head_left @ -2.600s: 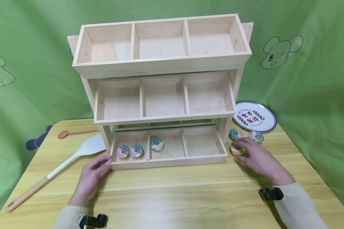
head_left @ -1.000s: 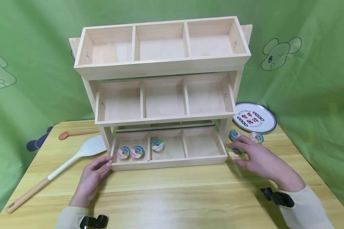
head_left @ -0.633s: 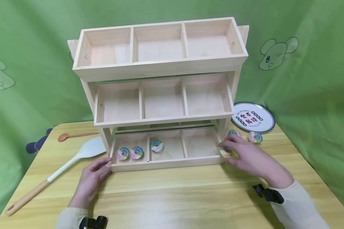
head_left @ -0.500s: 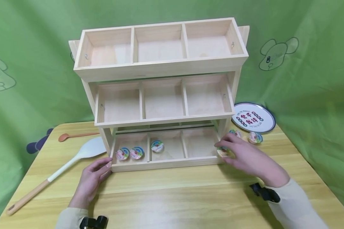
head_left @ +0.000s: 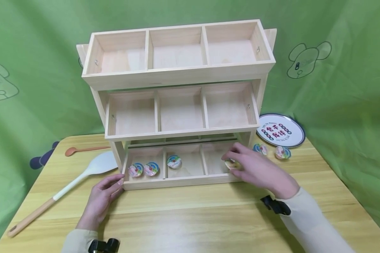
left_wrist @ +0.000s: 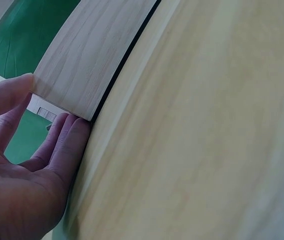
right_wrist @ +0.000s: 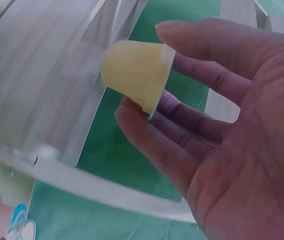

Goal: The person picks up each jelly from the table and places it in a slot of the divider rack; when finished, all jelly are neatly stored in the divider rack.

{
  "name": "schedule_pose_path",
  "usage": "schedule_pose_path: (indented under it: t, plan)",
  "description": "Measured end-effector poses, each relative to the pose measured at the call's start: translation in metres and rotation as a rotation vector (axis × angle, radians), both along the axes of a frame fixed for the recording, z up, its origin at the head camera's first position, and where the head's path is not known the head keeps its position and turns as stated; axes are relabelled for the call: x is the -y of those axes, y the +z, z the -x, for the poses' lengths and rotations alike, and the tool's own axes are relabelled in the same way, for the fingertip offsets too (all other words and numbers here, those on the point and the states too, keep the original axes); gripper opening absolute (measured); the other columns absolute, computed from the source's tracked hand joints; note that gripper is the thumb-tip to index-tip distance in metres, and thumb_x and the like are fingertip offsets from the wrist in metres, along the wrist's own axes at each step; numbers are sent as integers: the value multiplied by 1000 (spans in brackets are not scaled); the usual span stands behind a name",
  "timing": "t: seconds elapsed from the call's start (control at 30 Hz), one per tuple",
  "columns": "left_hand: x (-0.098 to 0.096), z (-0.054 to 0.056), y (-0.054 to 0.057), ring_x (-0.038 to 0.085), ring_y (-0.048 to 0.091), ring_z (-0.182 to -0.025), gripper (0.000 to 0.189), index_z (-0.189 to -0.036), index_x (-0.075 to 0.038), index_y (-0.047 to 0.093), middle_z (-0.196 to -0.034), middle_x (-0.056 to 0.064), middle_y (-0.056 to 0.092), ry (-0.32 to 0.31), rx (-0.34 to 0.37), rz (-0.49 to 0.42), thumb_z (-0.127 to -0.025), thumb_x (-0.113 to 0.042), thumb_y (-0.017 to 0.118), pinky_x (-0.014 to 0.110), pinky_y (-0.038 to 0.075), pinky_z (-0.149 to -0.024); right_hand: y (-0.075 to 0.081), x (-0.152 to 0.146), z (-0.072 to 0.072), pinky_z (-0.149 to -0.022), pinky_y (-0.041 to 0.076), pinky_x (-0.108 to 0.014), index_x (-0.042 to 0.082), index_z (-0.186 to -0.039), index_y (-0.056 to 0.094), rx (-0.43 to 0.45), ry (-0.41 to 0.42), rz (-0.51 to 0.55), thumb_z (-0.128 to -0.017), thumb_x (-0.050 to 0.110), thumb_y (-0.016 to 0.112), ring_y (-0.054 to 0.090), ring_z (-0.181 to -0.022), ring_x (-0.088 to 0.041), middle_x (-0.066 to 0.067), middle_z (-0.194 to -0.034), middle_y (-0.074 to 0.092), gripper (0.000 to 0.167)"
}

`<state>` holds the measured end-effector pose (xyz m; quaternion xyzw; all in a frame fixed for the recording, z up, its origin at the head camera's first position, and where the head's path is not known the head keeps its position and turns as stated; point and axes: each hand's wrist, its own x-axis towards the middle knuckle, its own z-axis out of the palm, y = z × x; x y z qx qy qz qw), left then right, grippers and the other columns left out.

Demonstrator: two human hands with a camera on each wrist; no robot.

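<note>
My right hand [head_left: 256, 168] pinches a yellow jelly cup [right_wrist: 134, 72] by its lid rim, above the right compartment of the bottom tray [head_left: 185, 182]. In the head view my fingers partly cover this cup. The tray belongs to a three-tier wooden rack [head_left: 177, 75]. My left hand [head_left: 101, 195] holds the tray's front left corner between thumb and fingers. Two pink jelly cups [head_left: 151, 169] sit in the tray's left compartment, and a white jelly cup [head_left: 174, 161] in its middle one. Two more jelly cups [head_left: 283, 153] stand on the table right of the rack.
An oval plate [head_left: 282, 130] lies at the back right, beside the rack. On the left are a white spatula [head_left: 98, 163] with a wooden handle and a small orange-brown spoon [head_left: 71, 151]. A green curtain [head_left: 335, 88] hangs behind the wooden table [head_left: 190, 218].
My right hand has taken the yellow jelly cup from the table and moved left, over the tray's right compartment. The left hand stays at the tray's corner.
</note>
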<state>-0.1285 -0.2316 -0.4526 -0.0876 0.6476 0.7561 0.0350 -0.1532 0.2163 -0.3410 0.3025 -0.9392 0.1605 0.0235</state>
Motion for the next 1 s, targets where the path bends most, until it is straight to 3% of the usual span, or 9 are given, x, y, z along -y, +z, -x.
schedule_pose_path:
  t: [0.1,0.3,0.67,1.0]
  plan:
    - [0,0,1,16,60,-106,20,-108,-12,72,-114,1,59,0,-3,-5,-93,-2,64,31,52,-96,-1,8,3,-61,51,-23,13,-119,67,-12,31,2,-82,10,77,57,-82,-14,-2,-112,54,38]
    - [0,1,2,16,60,-107,21,-113,-6,70,-112,0,60,5,7,-6,-93,-2,64,31,53,-96,-5,23,9,-67,54,-26,11,-120,67,-32,90,-1,-84,13,77,58,-85,-16,-2,-111,54,37]
    - [-1,0,3,14,61,-106,20,-110,-10,72,-112,-1,60,6,15,-11,-92,-2,65,30,53,-96,-9,47,23,-69,55,-26,16,-126,66,-36,77,66,-85,16,76,60,-88,-16,-2,-124,55,42]
    - [0,1,-1,17,60,-107,20,-109,-11,72,-113,0,59,-7,-8,-2,-93,-3,65,31,53,-96,-20,70,38,-77,56,-30,12,-127,65,79,127,81,-87,13,74,60,-86,-14,-7,-128,53,41]
